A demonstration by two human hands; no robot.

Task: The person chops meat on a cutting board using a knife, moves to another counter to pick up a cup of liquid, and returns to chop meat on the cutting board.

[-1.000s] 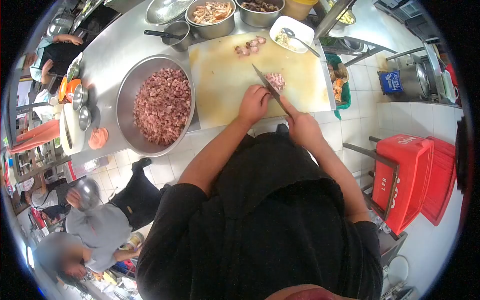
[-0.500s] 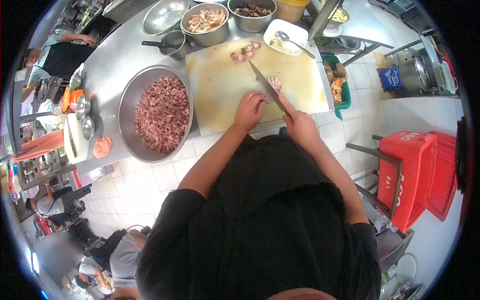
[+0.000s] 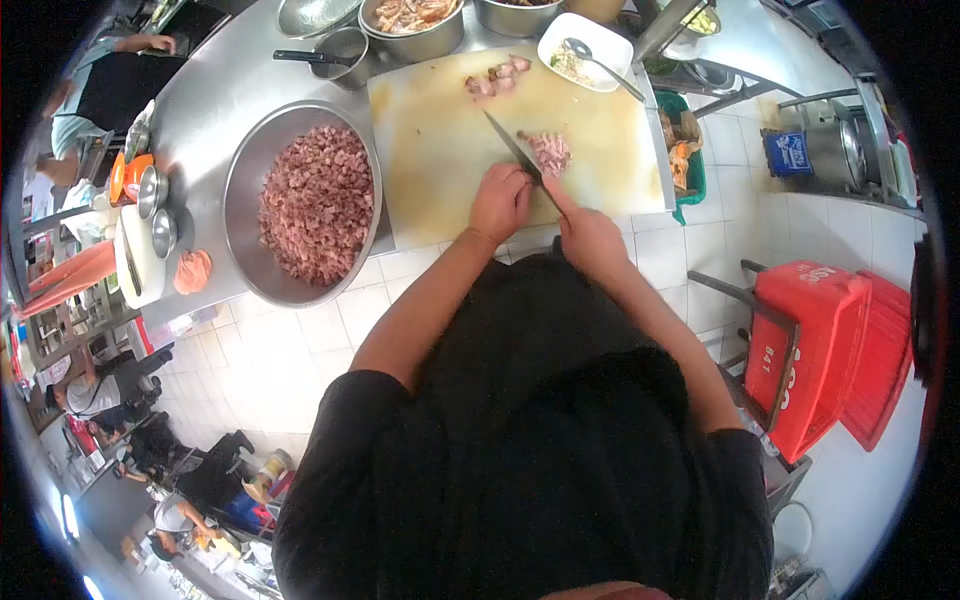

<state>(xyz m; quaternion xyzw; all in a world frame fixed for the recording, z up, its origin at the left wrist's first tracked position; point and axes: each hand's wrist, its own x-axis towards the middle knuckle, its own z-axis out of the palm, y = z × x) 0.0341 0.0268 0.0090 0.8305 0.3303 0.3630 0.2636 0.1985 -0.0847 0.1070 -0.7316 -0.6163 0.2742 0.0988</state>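
The fingers of the right hand point(image 3: 592, 238) are wrapped around the handle of the knife point(image 3: 515, 145). The left hand point(image 3: 500, 203) has its fingers curled in, right by the blade. I cannot tell if those fingers pinch a piece of meat or touch the blade.

With 12 o'clock at the top of the view, the knife points to 11 o'clock. At 3 o'clock from the blade, just beside it, the small bits point(image 3: 549, 153) of pink meat sit in a pile on the board point(image 3: 430, 150). Chopping looks like the step in hand, and it seems only part done: some chunks point(image 3: 498, 77) lie near the top of the board, at 11 o'clock from the pile.

I think the next move calls for a firm grip on the knife, with the left fingertips tucked back from its edge.

At 9 o'clock from the left hand is a big bowl point(image 3: 242, 185) with lots of cut meat point(image 3: 318, 205) in it. At 1 o'clock a spoon point(image 3: 612, 78) leans in a white dish point(image 3: 605, 42). Further out, a green bin point(image 3: 697, 180) is at 2 o'clock from the right hand, and a red crate point(image 3: 815, 300) is at 4 o'clock.
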